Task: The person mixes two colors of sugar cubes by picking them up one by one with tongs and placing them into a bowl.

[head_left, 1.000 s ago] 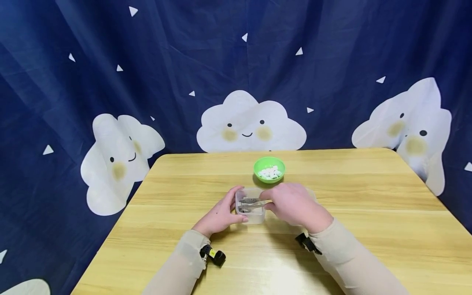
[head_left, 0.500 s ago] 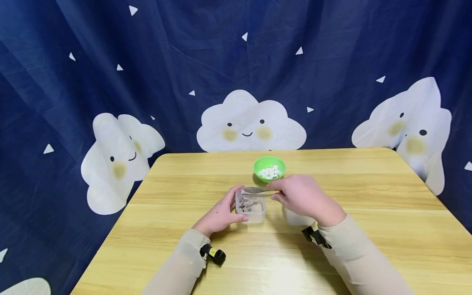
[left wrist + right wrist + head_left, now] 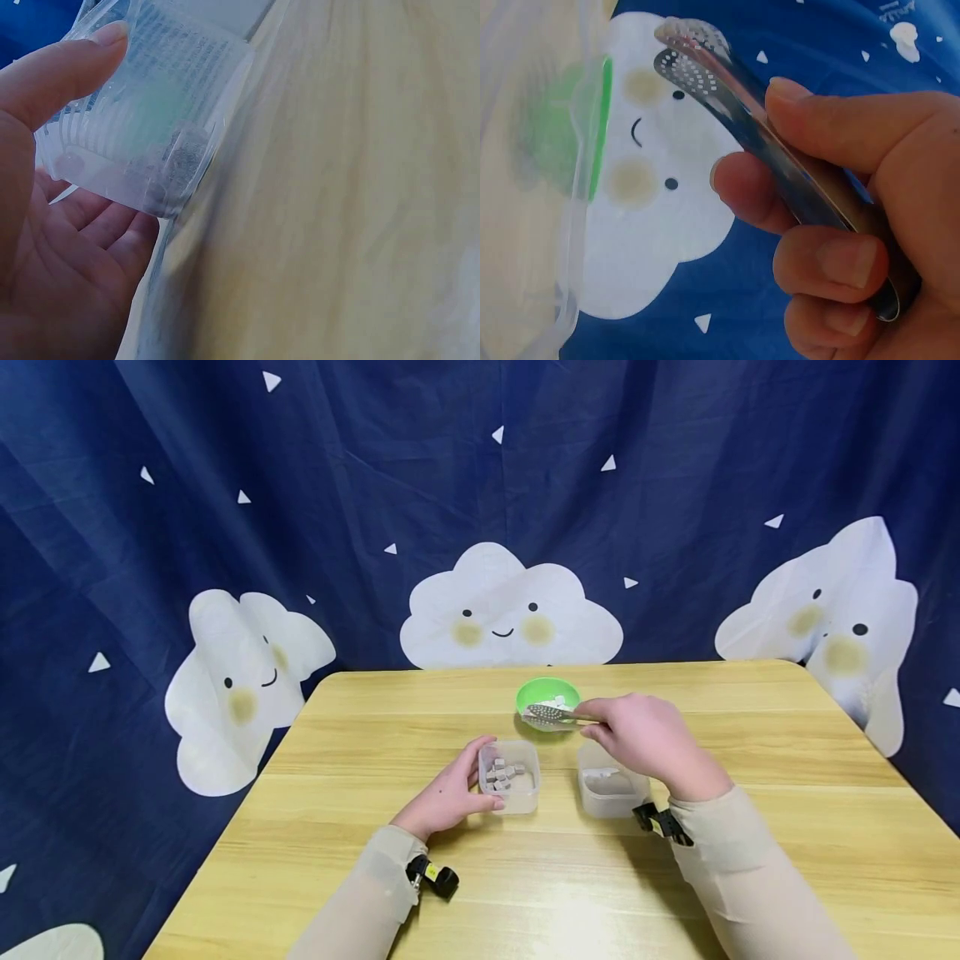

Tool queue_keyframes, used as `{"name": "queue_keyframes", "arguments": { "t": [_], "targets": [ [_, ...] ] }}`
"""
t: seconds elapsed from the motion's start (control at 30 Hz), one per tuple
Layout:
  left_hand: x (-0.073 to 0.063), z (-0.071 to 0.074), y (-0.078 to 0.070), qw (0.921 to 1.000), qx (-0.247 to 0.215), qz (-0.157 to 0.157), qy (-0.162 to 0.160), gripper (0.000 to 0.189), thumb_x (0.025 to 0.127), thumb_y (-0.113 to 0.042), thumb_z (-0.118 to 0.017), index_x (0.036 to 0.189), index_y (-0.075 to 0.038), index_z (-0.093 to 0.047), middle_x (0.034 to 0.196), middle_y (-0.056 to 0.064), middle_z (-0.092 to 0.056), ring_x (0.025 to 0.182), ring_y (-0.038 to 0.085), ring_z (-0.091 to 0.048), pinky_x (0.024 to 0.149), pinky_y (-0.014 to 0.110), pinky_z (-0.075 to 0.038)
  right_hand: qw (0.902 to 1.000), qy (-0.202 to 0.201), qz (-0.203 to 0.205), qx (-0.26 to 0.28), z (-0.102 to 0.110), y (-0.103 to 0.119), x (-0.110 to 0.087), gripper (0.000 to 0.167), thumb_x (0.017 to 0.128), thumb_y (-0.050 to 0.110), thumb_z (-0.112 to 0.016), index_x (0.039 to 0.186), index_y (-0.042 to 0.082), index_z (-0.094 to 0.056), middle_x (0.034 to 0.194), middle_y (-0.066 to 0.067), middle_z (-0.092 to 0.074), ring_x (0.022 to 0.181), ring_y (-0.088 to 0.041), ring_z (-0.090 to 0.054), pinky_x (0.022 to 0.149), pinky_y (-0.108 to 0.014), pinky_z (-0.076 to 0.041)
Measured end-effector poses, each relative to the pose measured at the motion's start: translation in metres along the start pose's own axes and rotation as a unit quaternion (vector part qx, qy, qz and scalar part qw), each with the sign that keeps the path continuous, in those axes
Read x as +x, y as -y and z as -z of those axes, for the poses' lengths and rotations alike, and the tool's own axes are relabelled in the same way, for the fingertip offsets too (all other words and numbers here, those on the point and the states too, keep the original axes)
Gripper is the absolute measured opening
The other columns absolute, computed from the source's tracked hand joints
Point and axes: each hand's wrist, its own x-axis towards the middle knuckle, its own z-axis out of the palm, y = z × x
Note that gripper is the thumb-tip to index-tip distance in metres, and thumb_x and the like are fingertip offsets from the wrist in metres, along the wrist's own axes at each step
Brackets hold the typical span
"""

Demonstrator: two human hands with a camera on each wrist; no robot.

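Note:
My left hand [image 3: 450, 789] holds a clear square plastic container [image 3: 525, 804] by its left side, thumb at the front and fingers at the back. Several small pale cubes [image 3: 498, 775] lie in the left part of that container. My right hand [image 3: 648, 743] grips metal tongs [image 3: 772, 161] with perforated heads. In the head view the tongs' heads are over the green bowl [image 3: 529, 688], which holds small white pieces [image 3: 558, 701]. The right wrist view shows a narrow gap between the heads, with nothing visible in it.
A second clear plastic container [image 3: 609, 807] stands on the right, below my right forearm and hand, with a whitish piece [image 3: 600, 772] visible inside. All stand on a wooden table [image 3: 337, 760]. Behind its far edge hangs a dark blue curtain [image 3: 360, 485] with clouds.
My right hand has moved the tongs up and right, from inside the left container to over the green bowl. The second container is now more visible. My left hand has stayed in place.

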Motion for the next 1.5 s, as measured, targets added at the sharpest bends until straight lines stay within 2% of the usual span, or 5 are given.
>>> {"name": "queue_keyframes", "arguments": {
  "t": [0.33, 0.83, 1.3, 1.43, 1.5],
  "targets": [
    [-0.001, 0.000, -0.002, 0.9999, 0.012, 0.001, -0.002, 0.103, 0.082, -0.013, -0.084, 0.162, -0.019, -0.019, 0.158, 0.004, -0.039, 0.138, 0.017, -0.046, 0.113, 0.032, -0.037, 0.9980, -0.001, -0.057, -0.026, -0.005, -0.014, 0.002, 0.017, 0.092, 0.025, -0.075, 0.109, 0.023, -0.076, 0.090, 0.001, -0.074, 0.074, -0.026, -0.068, 0.053, -0.047, -0.048],
    [-0.001, 0.000, -0.002, 1.0000, -0.003, 0.005, 0.003, 0.104, 0.082, -0.012, -0.084, 0.162, -0.019, -0.018, 0.158, 0.002, -0.039, 0.135, 0.016, -0.049, 0.107, 0.030, -0.044, 0.9960, 0.018, -0.085, -0.019, 0.001, -0.020, 0.002, 0.018, 0.093, 0.026, -0.073, 0.110, 0.021, -0.075, 0.090, -0.004, -0.073, 0.073, -0.029, -0.066, 0.053, -0.049, -0.048],
    [0.000, 0.002, 0.000, 1.0000, 0.004, -0.001, 0.000, 0.103, 0.081, -0.011, -0.084, 0.162, -0.018, -0.019, 0.157, 0.003, -0.039, 0.138, 0.016, -0.045, 0.113, 0.030, -0.036, 0.9978, 0.020, -0.063, -0.001, -0.001, -0.013, 0.002, 0.025, 0.093, 0.029, -0.074, 0.118, 0.026, -0.075, 0.092, 0.005, -0.073, 0.079, -0.023, -0.068, 0.059, -0.048, -0.050],
    [0.001, 0.002, 0.001, 1.0000, -0.003, -0.003, 0.004, 0.103, 0.081, -0.009, -0.083, 0.162, -0.018, -0.019, 0.157, 0.002, -0.039, 0.138, 0.015, -0.046, 0.112, 0.029, -0.037, 0.9985, 0.023, -0.050, 0.000, -0.002, -0.007, 0.002, 0.027, 0.094, 0.030, -0.073, 0.120, 0.026, -0.074, 0.096, 0.007, -0.074, 0.084, -0.023, -0.069, 0.064, -0.049, -0.053],
    [0.001, 0.002, 0.001, 1.0000, -0.007, -0.002, 0.005, 0.104, 0.081, -0.009, -0.083, 0.162, -0.018, -0.018, 0.157, 0.002, -0.039, 0.138, 0.015, -0.046, 0.112, 0.029, -0.038, 0.9989, 0.025, -0.039, 0.003, -0.001, -0.003, 0.002, 0.027, 0.094, 0.030, -0.073, 0.121, 0.026, -0.074, 0.089, 0.010, -0.072, 0.081, -0.020, -0.068, 0.065, -0.048, -0.053]
  ]
}}
